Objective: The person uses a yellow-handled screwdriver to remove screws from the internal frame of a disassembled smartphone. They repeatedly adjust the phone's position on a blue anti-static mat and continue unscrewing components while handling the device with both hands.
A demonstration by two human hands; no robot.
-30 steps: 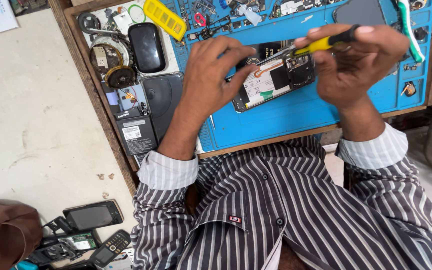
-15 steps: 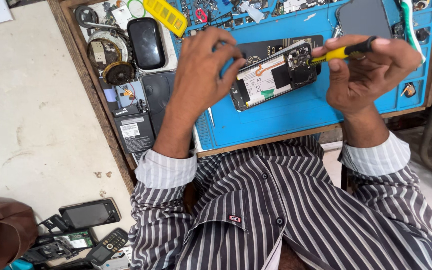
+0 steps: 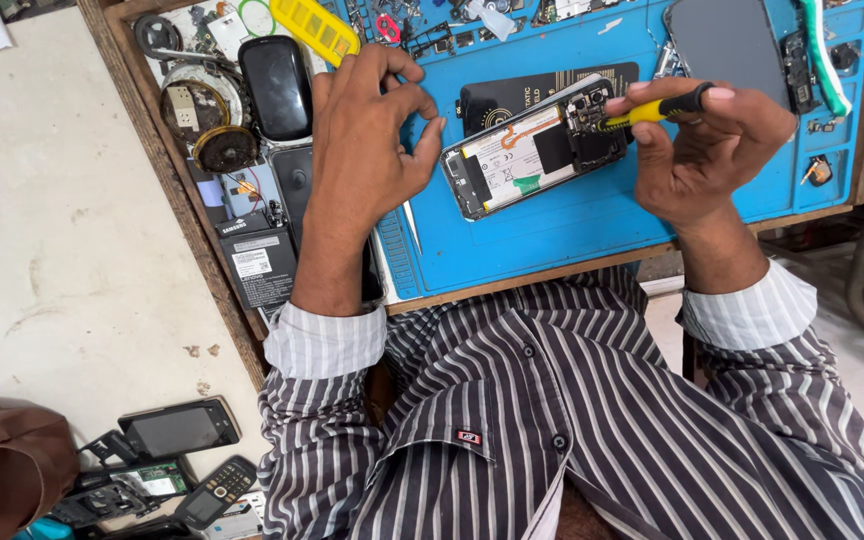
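Bare blue mat (image 3: 552, 235) lies near the opened phone (image 3: 537, 150); far side looks crowded with small parts (image 3: 432, 30), apparently loose.

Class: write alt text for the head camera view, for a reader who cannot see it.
A right hand holds a yellow-handled screwdriver to an opened phone on a blue mat. The left hand pinches at the phone's end.

Opened phone (image 3: 537, 150) on mat (image 3: 552, 230), between hands.
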